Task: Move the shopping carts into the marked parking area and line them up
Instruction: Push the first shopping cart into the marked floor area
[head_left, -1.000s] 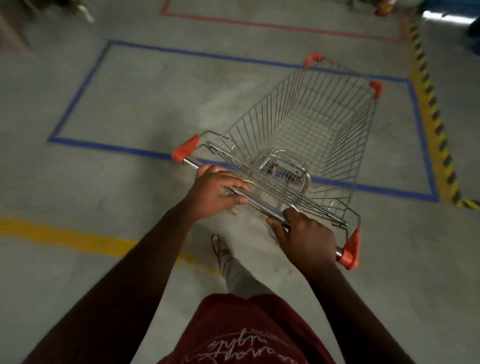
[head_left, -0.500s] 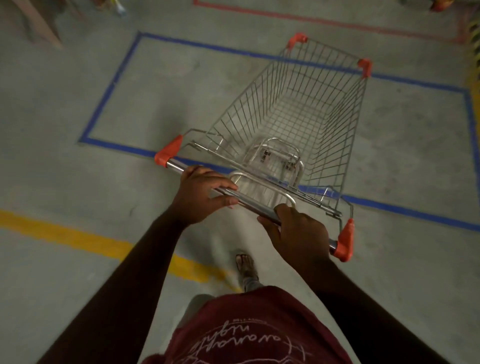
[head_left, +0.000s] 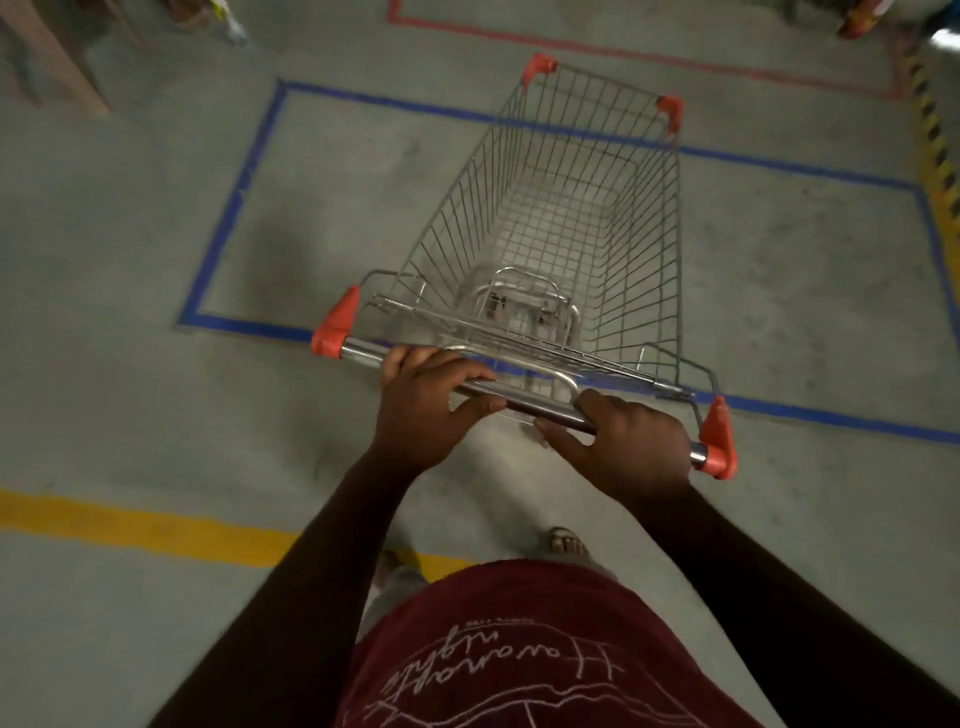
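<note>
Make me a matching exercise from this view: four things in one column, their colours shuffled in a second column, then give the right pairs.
Things:
1. Handle end caps of the shopping cart
2. Rectangle taped on the floor around the cart
3. Straight floor line behind the cart, near the person's feet
4. Person's shirt

Colours:
A. Yellow
B. Maroon
C. Orange-red
D. Blue

Pairs: 1-C, 2-D, 3-A, 4-B. One end cap sits at the left end of the handle bar, which both hands grip.

Shopping cart (head_left: 561, 249) within blue-taped rectangle (head_left: 234, 208), hands behind
</note>
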